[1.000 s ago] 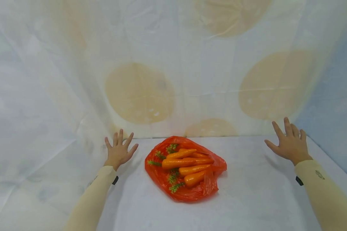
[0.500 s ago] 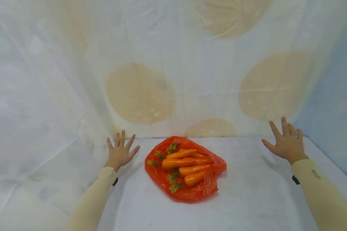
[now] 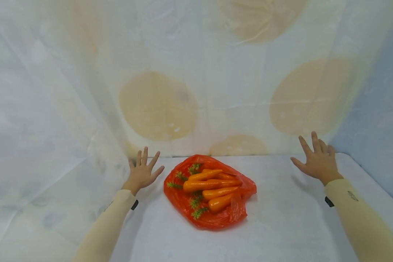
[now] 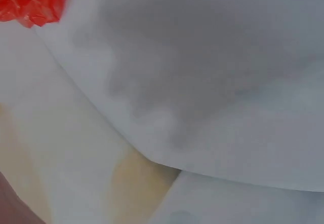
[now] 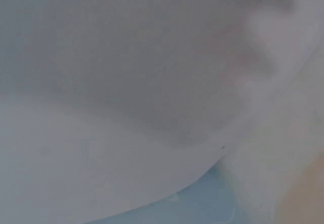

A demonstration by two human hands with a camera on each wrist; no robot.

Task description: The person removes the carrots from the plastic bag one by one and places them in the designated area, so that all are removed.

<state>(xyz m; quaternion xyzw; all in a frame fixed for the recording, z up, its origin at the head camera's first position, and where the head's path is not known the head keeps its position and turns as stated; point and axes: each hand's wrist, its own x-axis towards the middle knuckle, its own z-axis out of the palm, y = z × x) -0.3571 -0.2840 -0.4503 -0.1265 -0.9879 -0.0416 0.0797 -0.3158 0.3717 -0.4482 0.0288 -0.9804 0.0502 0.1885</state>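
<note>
Several orange carrots point(image 3: 213, 184) with green tops lie on a spread red plastic bag point(image 3: 209, 222) on the white table. To the left of the bag, my left hand point(image 3: 141, 175) is held over the table with its fingers spread, apart from the bag. My right hand point(image 3: 319, 163) hovers farther off on the right side, fingers also spread and holding nothing. In the left wrist view, a corner of the red bag point(image 4: 33, 1) shows at top left, and the hand's shadow falls on the table. Only table, shadow and cloth appear in the right wrist view.
The white-covered table point(image 3: 275, 225) ends at a hanging cloth point(image 3: 229, 94) with tan round patches behind it. More pale cloth point(image 3: 46, 153) hangs on the left, and a bluish cloth point(image 3: 376, 120) on the right.
Both hands have moved inward: the left hand a little to the right, the right hand to the left. The bag and carrots stay where they were.
</note>
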